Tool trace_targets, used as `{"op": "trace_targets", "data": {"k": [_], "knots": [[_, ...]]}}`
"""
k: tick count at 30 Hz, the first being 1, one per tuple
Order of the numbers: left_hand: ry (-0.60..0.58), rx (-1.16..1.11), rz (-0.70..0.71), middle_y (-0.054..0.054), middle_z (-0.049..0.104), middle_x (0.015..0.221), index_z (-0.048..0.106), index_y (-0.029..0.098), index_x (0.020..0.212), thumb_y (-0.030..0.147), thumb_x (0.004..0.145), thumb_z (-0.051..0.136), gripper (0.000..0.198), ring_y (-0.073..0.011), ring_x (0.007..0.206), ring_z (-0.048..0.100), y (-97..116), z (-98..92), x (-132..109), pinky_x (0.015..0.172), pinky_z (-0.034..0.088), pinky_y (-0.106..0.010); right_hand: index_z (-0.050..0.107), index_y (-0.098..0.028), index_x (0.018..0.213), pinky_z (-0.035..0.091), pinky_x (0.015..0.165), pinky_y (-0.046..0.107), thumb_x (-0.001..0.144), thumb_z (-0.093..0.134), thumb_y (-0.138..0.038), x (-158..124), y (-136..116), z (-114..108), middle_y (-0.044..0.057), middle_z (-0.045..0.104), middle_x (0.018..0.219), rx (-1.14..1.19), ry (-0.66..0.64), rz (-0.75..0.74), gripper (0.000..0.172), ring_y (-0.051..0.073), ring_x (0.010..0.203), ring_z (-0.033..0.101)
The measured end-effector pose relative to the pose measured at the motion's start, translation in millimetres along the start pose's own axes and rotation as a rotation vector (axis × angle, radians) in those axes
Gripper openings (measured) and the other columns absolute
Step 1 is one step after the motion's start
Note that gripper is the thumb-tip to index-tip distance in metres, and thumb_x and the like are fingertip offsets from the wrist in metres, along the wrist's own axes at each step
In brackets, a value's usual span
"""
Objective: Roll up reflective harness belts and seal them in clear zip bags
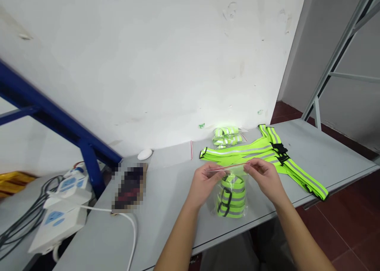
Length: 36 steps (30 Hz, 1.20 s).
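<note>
A clear zip-lock bag point(217, 205) with a red seal line hangs between my two hands near the table's front edge. Inside it lies a rolled neon-yellow reflective strap point(238, 199) with grey stripes and a black buckle. My left hand point(204, 182) pinches the bag's upper left corner, thumb against fingers. At the upper right corner, my right hand point(264, 178) has its fingers closed on the same seal edge. Just behind the hands, loose reflective straps point(237, 152) with black buckles spread across the table.
Packed bags of straps point(227, 136) sit against the white wall. A flat empty zip-lock bag point(172, 156) lies left of them, beside a white oval object point(145, 154). White power boxes point(67, 207), a white cable point(133, 231) and a blurred-out item point(130, 188) occupy the left side.
</note>
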<state>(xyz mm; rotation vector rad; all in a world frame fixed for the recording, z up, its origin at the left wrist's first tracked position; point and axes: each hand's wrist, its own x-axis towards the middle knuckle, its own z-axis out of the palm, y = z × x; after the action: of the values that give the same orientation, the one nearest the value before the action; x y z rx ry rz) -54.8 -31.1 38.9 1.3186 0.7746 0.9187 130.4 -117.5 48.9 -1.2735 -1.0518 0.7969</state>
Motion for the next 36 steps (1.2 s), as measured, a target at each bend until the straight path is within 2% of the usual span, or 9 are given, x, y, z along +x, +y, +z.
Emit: {"op": "trace_targets", "data": {"k": [5, 12, 18, 23, 26, 30, 34, 36], "knots": [[0.071, 0.012, 0.040, -0.001, 0.070, 0.071, 0.063, 0.017, 0.072, 0.040, 0.064, 0.082, 0.031, -0.0161, 0.068, 0.064, 3.4, 0.7, -2.4, 0.063, 0.049, -0.026, 0.068, -0.022, 0.080, 0.048, 0.071, 0.029, 0.081, 0.069, -0.038, 2.2, -3.3, -3.7, 0.002, 0.066, 0.081, -0.063, -0.092, -0.080, 0.016, 0.017, 0.077, 0.060], [0.083, -0.013, 0.088, -0.004, 0.071, 0.076, 0.065, 0.018, 0.069, 0.038, 0.064, 0.082, 0.027, -0.0187, 0.074, 0.066, 10.7, 5.9, -6.7, 0.069, 0.052, -0.030, 0.067, -0.024, 0.078, 0.046, 0.070, 0.031, 0.083, 0.067, -0.033, -8.3, -6.0, -1.2, 0.002, 0.064, 0.077, -0.121, -0.019, -0.228, 0.010, 0.018, 0.075, 0.058], [0.112, -0.023, 0.128, -0.004, 0.071, 0.078, 0.064, 0.018, 0.068, 0.036, 0.064, 0.082, 0.026, -0.0194, 0.077, 0.067, 9.0, 8.1, -9.8, 0.073, 0.053, -0.031, 0.070, -0.024, 0.085, 0.047, 0.076, 0.033, 0.081, 0.071, -0.036, -12.7, -11.1, 6.7, 0.004, 0.068, 0.086, -0.155, -0.019, -0.180, 0.012, 0.020, 0.082, 0.061], [0.075, -0.036, 0.125, -0.004, 0.072, 0.081, 0.066, 0.018, 0.073, 0.035, 0.066, 0.082, 0.024, -0.0174, 0.077, 0.066, 8.6, 7.7, -9.8, 0.073, 0.052, -0.029, 0.065, -0.023, 0.074, 0.045, 0.068, 0.029, 0.084, 0.067, -0.032, -12.3, -11.8, 12.2, 0.001, 0.063, 0.073, -0.098, 0.007, -0.246, 0.013, 0.016, 0.071, 0.057], [0.037, -0.031, 0.100, -0.004, 0.073, 0.083, 0.068, 0.018, 0.076, 0.037, 0.068, 0.081, 0.025, -0.0185, 0.080, 0.067, 8.6, 6.0, -8.8, 0.076, 0.052, -0.030, 0.065, -0.023, 0.074, 0.045, 0.068, 0.030, 0.085, 0.066, -0.034, -9.2, -13.0, 10.9, 0.002, 0.063, 0.075, -0.118, -0.044, -0.230, 0.016, 0.017, 0.073, 0.057], [0.035, 0.003, 0.096, -0.006, 0.074, 0.081, 0.069, 0.017, 0.074, 0.040, 0.067, 0.081, 0.027, -0.0201, 0.079, 0.067, 7.5, 5.7, -8.6, 0.075, 0.053, -0.031, 0.069, -0.024, 0.083, 0.048, 0.074, 0.031, 0.078, 0.072, -0.037, -7.3, -13.6, 14.5, 0.003, 0.068, 0.085, -0.150, -0.089, -0.175, 0.014, 0.020, 0.082, 0.061], [0.026, 0.011, 0.122, -0.005, 0.073, 0.080, 0.069, 0.017, 0.073, 0.041, 0.067, 0.081, 0.027, -0.0196, 0.078, 0.067, 5.6, 6.4, -8.4, 0.073, 0.052, -0.030, 0.065, -0.023, 0.068, 0.045, 0.064, 0.029, 0.081, 0.069, -0.036, -8.7, -14.9, 22.4, 0.001, 0.061, 0.069, -0.110, -0.022, -0.203, 0.018, 0.017, 0.068, 0.057], [0.014, 0.014, 0.124, -0.005, 0.072, 0.080, 0.070, 0.018, 0.074, 0.040, 0.068, 0.081, 0.026, -0.0190, 0.077, 0.067, 4.7, 5.7, -7.7, 0.072, 0.052, -0.030, 0.061, -0.023, 0.064, 0.043, 0.061, 0.028, 0.081, 0.068, -0.034, -8.6, -16.6, 23.3, 0.000, 0.057, 0.065, -0.096, -0.043, -0.204, 0.022, 0.016, 0.065, 0.055]]}}
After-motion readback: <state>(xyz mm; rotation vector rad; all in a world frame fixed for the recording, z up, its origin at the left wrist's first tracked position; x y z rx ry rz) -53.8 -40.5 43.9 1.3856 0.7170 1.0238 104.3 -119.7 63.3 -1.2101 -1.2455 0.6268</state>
